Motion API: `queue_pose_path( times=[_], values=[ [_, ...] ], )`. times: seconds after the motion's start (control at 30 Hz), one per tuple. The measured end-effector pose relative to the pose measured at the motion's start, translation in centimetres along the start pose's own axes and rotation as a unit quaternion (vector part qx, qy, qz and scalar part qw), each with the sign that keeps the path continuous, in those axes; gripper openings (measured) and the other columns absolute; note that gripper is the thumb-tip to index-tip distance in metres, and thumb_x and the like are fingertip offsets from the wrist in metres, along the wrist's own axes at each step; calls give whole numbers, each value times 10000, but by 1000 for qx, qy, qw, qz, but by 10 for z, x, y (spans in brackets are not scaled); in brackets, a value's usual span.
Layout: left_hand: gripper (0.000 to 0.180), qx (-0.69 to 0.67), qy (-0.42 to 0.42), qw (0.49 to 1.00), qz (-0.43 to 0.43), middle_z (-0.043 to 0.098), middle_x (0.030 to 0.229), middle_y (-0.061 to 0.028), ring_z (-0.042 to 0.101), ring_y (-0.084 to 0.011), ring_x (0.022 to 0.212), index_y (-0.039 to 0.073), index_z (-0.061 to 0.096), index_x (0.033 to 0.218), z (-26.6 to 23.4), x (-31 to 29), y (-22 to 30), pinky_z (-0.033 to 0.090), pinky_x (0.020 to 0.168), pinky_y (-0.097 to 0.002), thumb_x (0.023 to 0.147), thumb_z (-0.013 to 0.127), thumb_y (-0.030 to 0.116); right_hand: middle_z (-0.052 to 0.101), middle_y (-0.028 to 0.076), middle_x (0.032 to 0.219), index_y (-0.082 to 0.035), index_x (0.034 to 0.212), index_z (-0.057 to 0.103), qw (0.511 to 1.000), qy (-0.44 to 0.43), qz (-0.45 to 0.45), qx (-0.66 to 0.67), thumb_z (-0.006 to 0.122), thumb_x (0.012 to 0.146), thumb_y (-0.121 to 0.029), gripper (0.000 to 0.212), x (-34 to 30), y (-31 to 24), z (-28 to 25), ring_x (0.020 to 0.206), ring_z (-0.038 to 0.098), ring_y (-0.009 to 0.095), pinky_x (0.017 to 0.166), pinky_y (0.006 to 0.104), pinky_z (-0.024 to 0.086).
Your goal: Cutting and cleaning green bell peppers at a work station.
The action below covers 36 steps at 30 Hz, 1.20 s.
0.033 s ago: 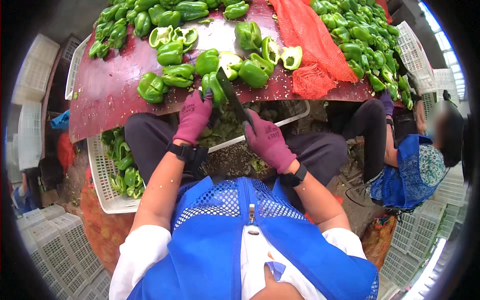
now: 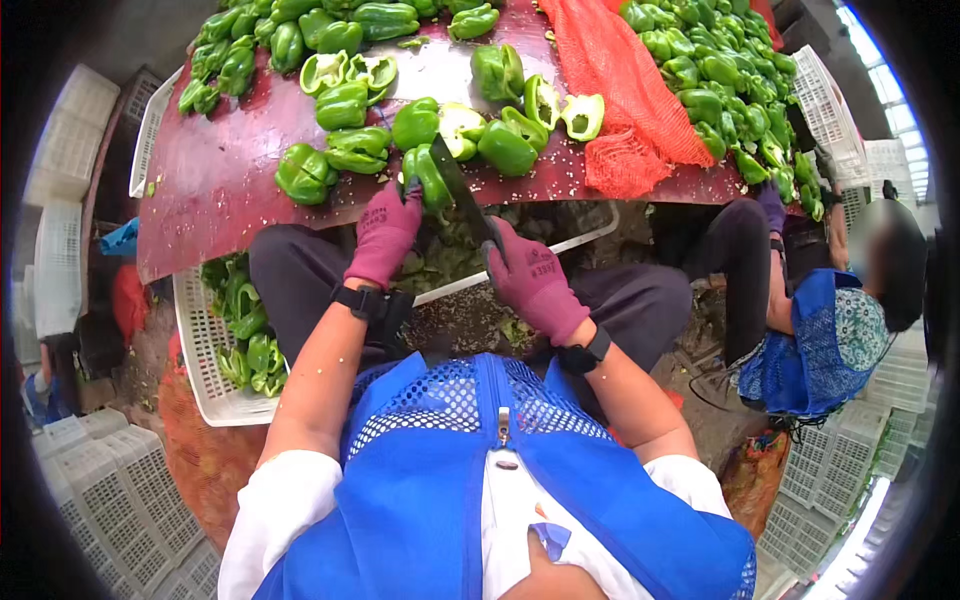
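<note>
My left hand [image 2: 388, 228], in a magenta work glove, is closed on a green bell pepper [image 2: 428, 180] at the near edge of the red tabletop [image 2: 225, 205]. A dark-bladed knife [image 2: 462, 192] is in my right hand [image 2: 528, 272], gloved the same way, its fingers wrapped round the handle. The blade points up and to the left, right beside the held pepper; whether it touches cannot be made out. Just beyond lie whole green peppers [image 2: 305, 174] and cut ones [image 2: 583, 117] with pale insides showing. Pale seeds are scattered around them.
Below the table edge, a white crate [image 2: 215, 385] holds pepper pieces. Red mesh netting [image 2: 625, 95] lies across the table, beside a large pepper heap [image 2: 715, 75]. A co-worker in a blue vest [image 2: 815, 340] sits at the right. Stacked white crates [image 2: 125, 490] stand at the lower left.
</note>
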<state>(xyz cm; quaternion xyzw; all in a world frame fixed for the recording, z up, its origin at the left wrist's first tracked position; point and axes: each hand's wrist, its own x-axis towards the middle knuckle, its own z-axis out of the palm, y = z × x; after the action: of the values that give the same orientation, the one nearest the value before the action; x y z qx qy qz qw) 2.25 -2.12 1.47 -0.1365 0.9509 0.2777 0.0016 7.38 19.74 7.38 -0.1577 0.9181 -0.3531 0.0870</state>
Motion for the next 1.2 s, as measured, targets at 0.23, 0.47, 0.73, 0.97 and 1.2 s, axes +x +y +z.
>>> queue_pose_path(
  times=[0.23,0.47,0.73,0.97,1.2],
  values=[
    [432,-42,16,999,-12,643,954,-260,607,-430,897,26,589,1006,-4,-16,-13,462,770,-509,950,433,424,632,229,858,-21,1168,510,974,197,-104,36,487,920,-138,276,7,-66,-14,782,624,410,667,473,482],
    [457,-111,30,993,2,619,1035,-277,592,-445,957,15,495,1203,6,-7,-22,464,808,-498,924,513,378,660,219,833,-33,971,552,980,-44,-98,-169,472,906,-210,204,70,14,24,782,645,400,698,489,509],
    [777,-177,126,975,-41,455,1255,-327,518,-462,1102,22,286,1398,45,10,-19,448,930,-468,808,680,340,643,216,767,-51,989,496,971,-93,-66,-210,515,895,-225,199,72,-4,20,756,640,389,668,491,491],
    [731,-136,35,990,3,548,1180,-278,548,-443,1082,50,310,1409,1,54,12,453,908,-484,836,645,355,645,191,758,-32,1107,550,981,10,-119,-150,543,907,-218,273,100,7,-27,700,634,372,623,466,483],
    [396,-113,198,973,27,684,1046,-148,665,-256,930,78,609,1196,-107,113,-4,514,790,-343,879,652,313,658,214,819,-10,1087,580,968,158,-121,154,568,898,-190,262,124,13,-45,739,641,386,649,434,497]
  ],
)
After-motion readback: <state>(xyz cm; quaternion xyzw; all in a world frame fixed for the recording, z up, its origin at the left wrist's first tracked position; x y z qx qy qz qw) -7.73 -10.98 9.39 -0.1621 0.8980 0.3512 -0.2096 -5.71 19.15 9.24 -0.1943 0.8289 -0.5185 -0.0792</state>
